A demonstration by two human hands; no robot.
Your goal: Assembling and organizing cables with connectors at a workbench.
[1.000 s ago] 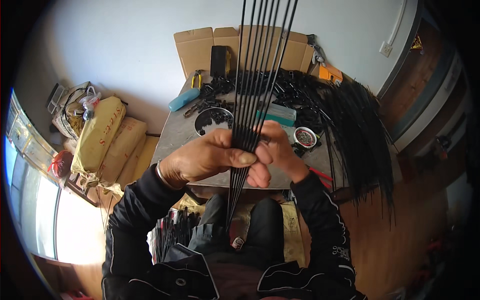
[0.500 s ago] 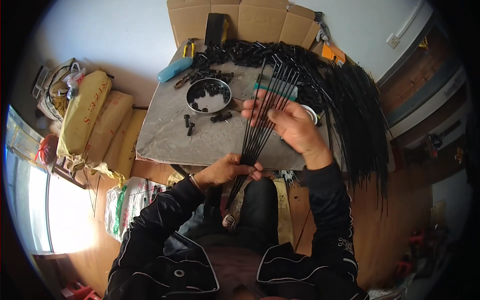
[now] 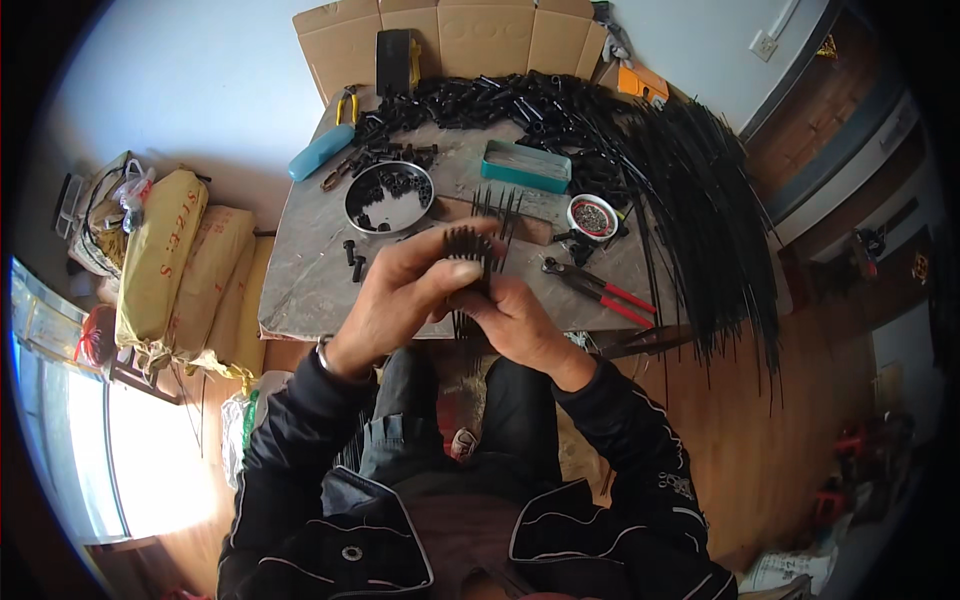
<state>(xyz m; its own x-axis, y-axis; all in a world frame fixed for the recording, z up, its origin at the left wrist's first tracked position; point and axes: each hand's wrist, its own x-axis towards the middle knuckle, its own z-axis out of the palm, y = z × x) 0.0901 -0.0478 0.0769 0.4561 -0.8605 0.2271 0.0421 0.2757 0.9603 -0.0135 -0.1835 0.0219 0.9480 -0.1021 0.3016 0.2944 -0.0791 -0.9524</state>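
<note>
A bundle of thin black rods (image 3: pixel 470 248), seen almost end-on, is held over the near edge of the grey stone-topped table (image 3: pixel 300 290), the left hand (image 3: pixel 400 295) wrapping it with fingers curled and thumb pressed across, the right hand (image 3: pixel 520 320) pinching it from below with fingers closed together. Beyond the bundle on that table sit a round metal bowl of small black parts (image 3: pixel 389 197) and a teal rectangular tin (image 3: pixel 527 165). Right of the bundle lie red-handled pliers (image 3: pixel 598 290) and a long sheaf of black rods (image 3: pixel 700 210) hanging over the table's right edge.

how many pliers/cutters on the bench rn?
2 clear: yellow-handled pliers at the far left edge by the cardboard, red-handled pliers right of the hands. More may hide under the black rod pile.
</note>
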